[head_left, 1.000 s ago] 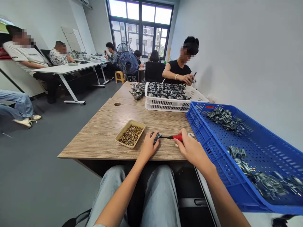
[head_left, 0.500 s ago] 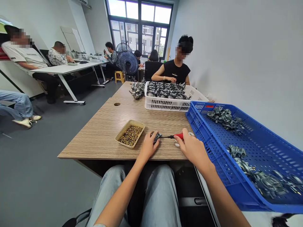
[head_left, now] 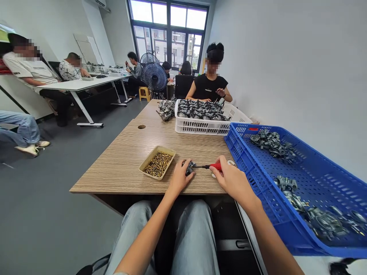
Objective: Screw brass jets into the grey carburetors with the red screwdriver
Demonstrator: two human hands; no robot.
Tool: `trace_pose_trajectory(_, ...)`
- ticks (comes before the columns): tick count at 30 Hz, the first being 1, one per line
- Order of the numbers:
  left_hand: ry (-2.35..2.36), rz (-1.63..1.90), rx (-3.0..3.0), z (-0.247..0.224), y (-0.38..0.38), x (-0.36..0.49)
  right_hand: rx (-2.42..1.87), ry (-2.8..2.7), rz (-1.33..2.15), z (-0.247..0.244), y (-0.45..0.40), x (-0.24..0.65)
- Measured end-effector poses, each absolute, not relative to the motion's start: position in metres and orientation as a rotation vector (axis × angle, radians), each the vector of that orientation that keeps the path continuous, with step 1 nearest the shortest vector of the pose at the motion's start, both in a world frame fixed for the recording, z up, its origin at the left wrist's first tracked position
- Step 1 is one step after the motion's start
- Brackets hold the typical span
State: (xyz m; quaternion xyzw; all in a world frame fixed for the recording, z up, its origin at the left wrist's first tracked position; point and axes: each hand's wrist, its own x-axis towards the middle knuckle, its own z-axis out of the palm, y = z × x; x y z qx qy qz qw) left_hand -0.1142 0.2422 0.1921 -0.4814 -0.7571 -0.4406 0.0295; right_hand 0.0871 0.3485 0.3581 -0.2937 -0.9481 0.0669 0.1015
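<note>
The room is a long white workroom with a big window [head_left: 169, 34] at the far end, and other people sit there at white tables. A standing fan [head_left: 154, 78] is near the window. Across the wooden counter [head_left: 114, 172] sits a co-worker [head_left: 210, 82] in a black shirt. On the counter there is a white plastic crate [head_left: 195, 128] full of dark metal parts, and at the right side a blue plastic crate [head_left: 243, 131] holds silver metal parts [head_left: 272, 144]. Near the person stands a small tray [head_left: 146, 162] of brass screws [head_left: 158, 164].

The small metal part [head_left: 189, 167] is grey and partly hidden. It is on the counter just right of the tray, between both hands. The left hand [head_left: 180, 177] grasps it with clenched fingers [head_left: 184, 165]. The right hand [head_left: 235, 183] grips a red-handled screwdriver [head_left: 215, 166], and its thin shaft reaches the part.
</note>
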Motion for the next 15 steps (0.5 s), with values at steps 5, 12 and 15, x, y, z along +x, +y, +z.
trace_pose_trajectory(5,-2.338,-1.343,-1.486,0.1877,0.2437,-0.1166,-0.678,-2.811,0.407,0.3572,0.352,0.0879)
trace_pose_trajectory(12,-2.324,-1.337,-1.488,0.1833,0.2442,-0.1194,-0.817,-2.781,0.277,0.3579,0.3476,0.084)
trace_pose_trajectory(15,-2.326,-1.338,-1.492,0.1838,0.2441,-0.1194,-0.603,-2.776,0.596,0.3597,0.3509,0.0901)
